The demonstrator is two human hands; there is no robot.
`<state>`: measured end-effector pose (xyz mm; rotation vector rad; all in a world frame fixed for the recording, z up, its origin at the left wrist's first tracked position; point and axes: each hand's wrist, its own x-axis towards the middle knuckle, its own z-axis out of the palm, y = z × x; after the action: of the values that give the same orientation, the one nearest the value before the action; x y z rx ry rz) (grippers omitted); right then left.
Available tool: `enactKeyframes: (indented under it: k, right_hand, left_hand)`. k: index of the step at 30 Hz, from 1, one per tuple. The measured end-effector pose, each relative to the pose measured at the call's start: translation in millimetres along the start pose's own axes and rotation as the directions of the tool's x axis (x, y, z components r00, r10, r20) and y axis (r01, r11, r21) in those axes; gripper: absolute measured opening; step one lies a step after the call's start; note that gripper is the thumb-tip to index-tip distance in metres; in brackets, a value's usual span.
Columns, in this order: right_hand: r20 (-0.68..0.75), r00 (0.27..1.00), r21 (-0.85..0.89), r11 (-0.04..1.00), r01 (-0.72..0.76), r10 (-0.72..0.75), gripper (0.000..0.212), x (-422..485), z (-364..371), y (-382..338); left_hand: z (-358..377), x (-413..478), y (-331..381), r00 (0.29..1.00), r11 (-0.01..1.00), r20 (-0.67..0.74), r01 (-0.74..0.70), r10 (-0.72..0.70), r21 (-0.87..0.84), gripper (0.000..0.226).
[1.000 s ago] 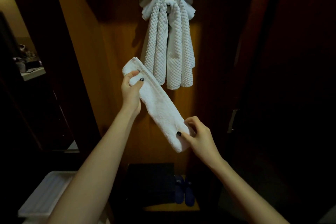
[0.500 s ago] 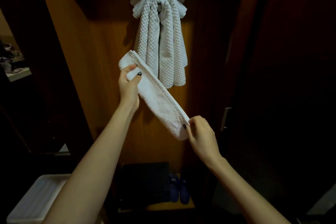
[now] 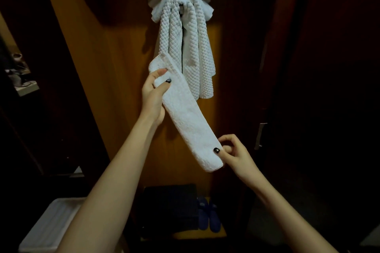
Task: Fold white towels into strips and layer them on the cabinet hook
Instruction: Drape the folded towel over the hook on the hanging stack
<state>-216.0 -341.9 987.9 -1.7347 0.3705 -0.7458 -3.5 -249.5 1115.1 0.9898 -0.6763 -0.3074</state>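
Head view, as I read it from my remote station. A white folded towel strip (image 3: pixel 185 113) is held slantwise in front of the wooden cabinet back panel (image 3: pixel 115 68), upper end at left, lower end at right. The left hand (image 3: pixel 153 93) grips the upper end, with the thumb laid across the front face and the fingers curled behind. The right hand (image 3: pixel 234 153) pinches the lower end between the thumb and curled fingers. Above and behind the strip, several waffle-textured hanging towels (image 3: pixel 189 47) are draped over the hook, which they cover entirely. The strip's upper end overlaps their lower left part in my view; whether the two touch I cannot tell. On the cabinet floor lie a dark box (image 3: pixel 170 207) and, just beside it at right, a pair of blue slippers (image 3: pixel 208 217). A white ribbed container (image 3: pixel 49 226) sits at lower left, and a metal door handle (image 3: pixel 259 135) shows at right.
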Motion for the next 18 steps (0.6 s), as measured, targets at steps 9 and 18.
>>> enactKeyframes:
  k: [9, 18]
  right_hand:
    - [0.247, 0.965, -0.088, 0.994, -0.069, 0.089, 0.019, 2.8, -3.8, -9.6]
    - [0.236, 0.970, 0.017, 0.998, -0.057, 0.052, 0.039, 4.7, 3.9, -14.1]
  left_hand:
    - [10.4, -5.4, 17.3, 0.976, 0.986, 0.188, 0.131, -0.111, -0.101, 0.029]
    - [2.4, -6.0, 25.6, 0.964, 0.954, 0.227, 0.193, -0.140, -0.231, 0.030]
